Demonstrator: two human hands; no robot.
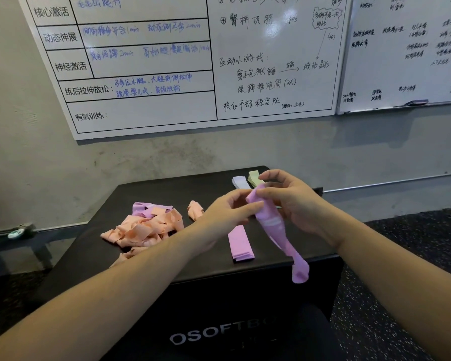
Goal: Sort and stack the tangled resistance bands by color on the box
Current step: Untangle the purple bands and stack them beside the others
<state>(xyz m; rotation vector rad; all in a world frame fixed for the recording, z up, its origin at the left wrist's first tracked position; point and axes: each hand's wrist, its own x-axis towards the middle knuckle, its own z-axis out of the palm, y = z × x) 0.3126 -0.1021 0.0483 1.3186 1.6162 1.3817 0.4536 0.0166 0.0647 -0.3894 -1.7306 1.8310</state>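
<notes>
Black box (167,194) top, concrete wall (24,165), whiteboard (146,74), speckled floor (401,321)

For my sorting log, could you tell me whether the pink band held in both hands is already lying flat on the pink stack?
No, the pink band hangs from both hands above the box, beside the pink stack.

Black padded plyo box (146,194), flat top. On it: tangled heap of peach and pink fabric bands (145,229); small peach band roll (195,209); flat pink band stack (240,243); lavender stack (240,182) beside pale green stack (253,177) at the far edge.
</notes>
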